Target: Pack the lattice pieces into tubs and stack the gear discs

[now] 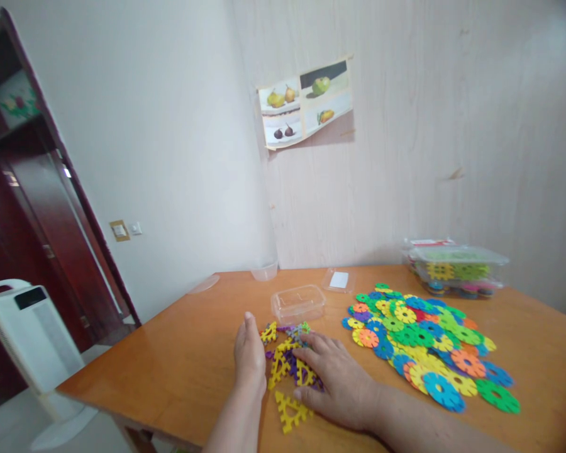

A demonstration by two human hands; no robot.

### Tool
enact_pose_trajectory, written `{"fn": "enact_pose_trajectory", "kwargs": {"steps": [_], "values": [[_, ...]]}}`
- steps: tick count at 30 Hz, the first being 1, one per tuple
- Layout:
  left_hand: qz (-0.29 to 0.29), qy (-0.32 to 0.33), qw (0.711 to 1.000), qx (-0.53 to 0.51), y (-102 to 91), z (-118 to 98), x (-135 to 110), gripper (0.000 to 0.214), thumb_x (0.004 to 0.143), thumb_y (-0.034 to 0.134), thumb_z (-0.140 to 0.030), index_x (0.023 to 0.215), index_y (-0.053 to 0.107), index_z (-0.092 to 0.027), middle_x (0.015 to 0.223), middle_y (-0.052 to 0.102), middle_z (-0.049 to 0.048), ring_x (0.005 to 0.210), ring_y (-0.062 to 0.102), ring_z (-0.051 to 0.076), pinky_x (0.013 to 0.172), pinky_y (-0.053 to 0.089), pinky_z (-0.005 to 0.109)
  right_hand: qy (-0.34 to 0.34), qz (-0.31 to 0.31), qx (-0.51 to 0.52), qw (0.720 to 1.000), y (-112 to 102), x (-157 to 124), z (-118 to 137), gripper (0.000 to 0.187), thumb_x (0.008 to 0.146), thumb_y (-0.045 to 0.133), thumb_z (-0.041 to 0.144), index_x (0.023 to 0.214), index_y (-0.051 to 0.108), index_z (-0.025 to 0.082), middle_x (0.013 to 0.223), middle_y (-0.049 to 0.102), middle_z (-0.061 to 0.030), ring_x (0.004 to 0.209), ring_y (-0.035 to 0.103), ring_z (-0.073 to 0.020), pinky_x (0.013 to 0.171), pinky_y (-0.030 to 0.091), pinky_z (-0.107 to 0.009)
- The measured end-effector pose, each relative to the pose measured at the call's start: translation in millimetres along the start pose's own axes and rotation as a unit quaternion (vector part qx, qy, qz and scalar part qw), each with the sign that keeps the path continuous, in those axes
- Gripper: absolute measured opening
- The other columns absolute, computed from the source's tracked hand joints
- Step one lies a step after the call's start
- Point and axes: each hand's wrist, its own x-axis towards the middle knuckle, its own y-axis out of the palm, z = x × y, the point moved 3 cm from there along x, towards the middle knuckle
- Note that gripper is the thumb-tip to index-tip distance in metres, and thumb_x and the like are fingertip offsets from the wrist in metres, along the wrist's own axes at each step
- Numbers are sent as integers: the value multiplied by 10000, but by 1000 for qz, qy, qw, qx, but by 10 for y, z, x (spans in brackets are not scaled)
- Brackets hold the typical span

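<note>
A small heap of notched plastic triangle pieces point(279, 367), mostly yellow with some purple and grey ones, lies near the front of the wooden table. On the heap's left side my left hand point(250, 355) stands on edge, its fingers stretched out and its palm facing the pieces. From the right, my right hand point(337, 377) lies over part of the heap with fingers spread, touching the pieces and hiding some of them. One yellow triangle point(292, 412) lies at the near end, by my right thumb. Just behind the heap sits a clear plastic box point(299, 304).
Colourful notched discs point(422, 336) are spread in a big pile on the right. Behind them stand lidded clear boxes point(457, 270) full of pieces. A clear lid point(338, 280), a round tub point(265, 271) and a round lid point(204, 284) lie along the table's point(170, 352) back.
</note>
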Motion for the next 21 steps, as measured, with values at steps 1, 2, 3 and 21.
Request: {"fn": "enact_pose_trajectory", "kwargs": {"steps": [1, 2, 3, 21], "values": [[26, -3, 1000, 7, 16, 8, 15, 617, 935, 277, -630, 1084, 660, -169, 1261, 662, 131, 1226, 576, 284, 1012, 464, 376, 4, -1, 0, 1000, -3, 1, 0, 620, 817, 618, 557, 1374, 563, 289, 1483, 453, -119, 1359, 388, -343, 1100, 296, -500], [53, -2, 999, 12, 38, 17, 22, 604, 930, 295, -634, 1040, 670, -174, 1214, 685, 131, 1182, 604, 286, 979, 479, 376, 8, -2, 0, 1000, -8, 2, 0, 611, 822, 615, 547, 1372, 564, 288, 1482, 455, -120, 1356, 392, -342, 1098, 299, -501], [76, 3, 997, 15, 64, 28, 23, 596, 923, 311, -643, 1005, 674, -178, 1165, 705, 129, 1132, 629, 286, 943, 493, 375, 11, -3, 1, 1000, -13, 2, -1, 599, 824, 612, 538, 1365, 570, 286, 1477, 460, -120, 1353, 396, -342, 1096, 303, -502], [123, 49, 985, 106, 480, 42, 726, 278, 732, 615, -437, 867, 632, -194, 742, 683, 22, 716, 640, 208, 624, 442, 275, 85, -168, 50, 981, -106, 93, -316, 257, 942, 498, 370, 1035, 679, 214, 1043, 670, -90, 1012, 583, -233, 916, 442, -363]]}}
